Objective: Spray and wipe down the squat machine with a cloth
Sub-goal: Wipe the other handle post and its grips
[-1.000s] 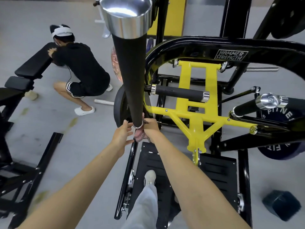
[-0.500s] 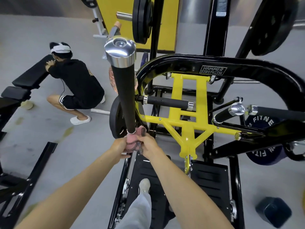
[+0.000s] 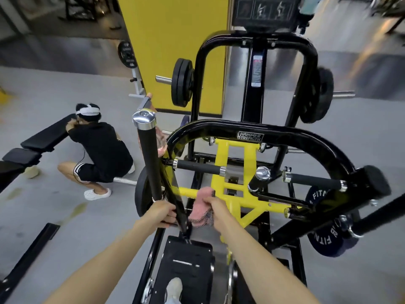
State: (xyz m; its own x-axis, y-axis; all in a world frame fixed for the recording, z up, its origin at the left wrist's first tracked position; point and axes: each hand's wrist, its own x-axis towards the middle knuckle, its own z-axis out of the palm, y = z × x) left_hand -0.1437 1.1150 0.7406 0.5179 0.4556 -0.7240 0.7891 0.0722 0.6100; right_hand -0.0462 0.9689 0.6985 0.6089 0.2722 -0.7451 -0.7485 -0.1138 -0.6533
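The black and yellow squat machine (image 3: 249, 137) fills the middle of the head view. Its long black handle bar (image 3: 149, 159) with a chrome cap rises toward me at centre left. My left hand (image 3: 163, 212) grips the black frame bar at the foot of that handle. My right hand (image 3: 215, 208) holds a pink cloth (image 3: 202, 205) just right of the bar, in front of the yellow cross member (image 3: 232, 170). No spray bottle is in view.
A person in black (image 3: 99, 150) crouches at the left beside a black bench (image 3: 43, 137). Weight plates (image 3: 182, 82) hang on the machine's pegs. My foot (image 3: 174, 287) stands on the black footplate (image 3: 186, 260). A yellow pillar (image 3: 175, 40) stands behind.
My head has lifted, so more of the machine's upright frame shows. The right hand moved the pink cloth off the base of the handle bar to the right; the left hand now grips the frame bar.
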